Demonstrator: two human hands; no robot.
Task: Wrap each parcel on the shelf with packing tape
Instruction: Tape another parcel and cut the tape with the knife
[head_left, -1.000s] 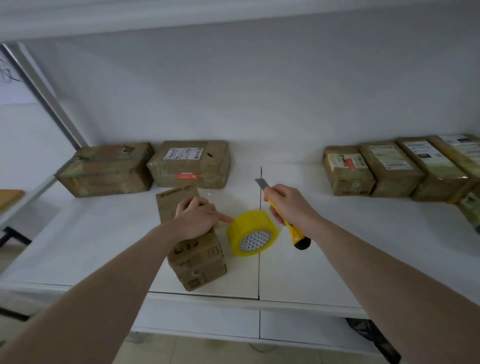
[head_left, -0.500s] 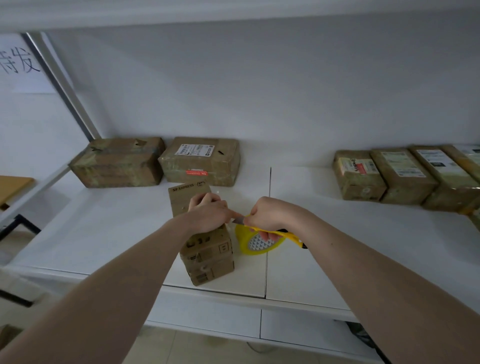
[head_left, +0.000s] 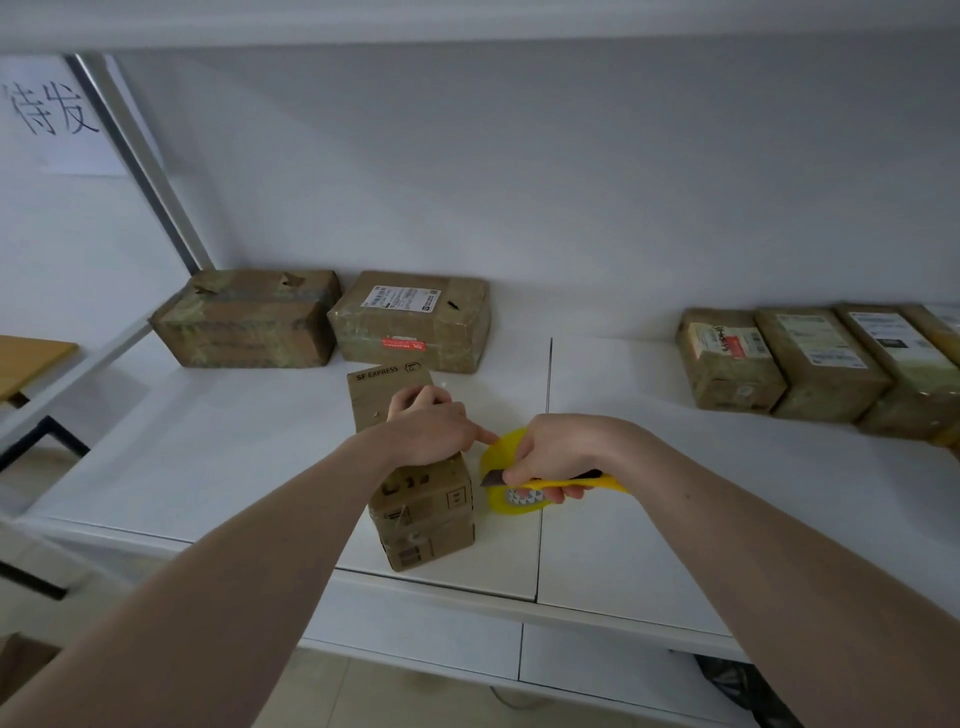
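- the parcel (head_left: 415, 483), a small sf express box, stands near the front edge of the white shelf (head_left: 208, 467), with its top flap up.
- the left hand (head_left: 431, 431) rests on top of the parcel, fingers curled over its far edge and the forefinger pointing out toward the tape roll (head_left: 506, 480), which stands on edge just beside the box.
- the right hand (head_left: 558, 454) has its fingers clamped on a yellow utility knife (head_left: 561, 486); a second ago the knife was held clear, blade up, and now it has swung down across the roll with the blade tip aimed at the gap between roll and parcel.
- judgement: the strip from roll to box is about to be cut, which would finish this parcel's wrap. the tape strip itself is too faint to see.
- two wrapped boxes (head_left: 332, 317) sit at the back left of the shelf and a row of boxes (head_left: 810, 358) at the back right.
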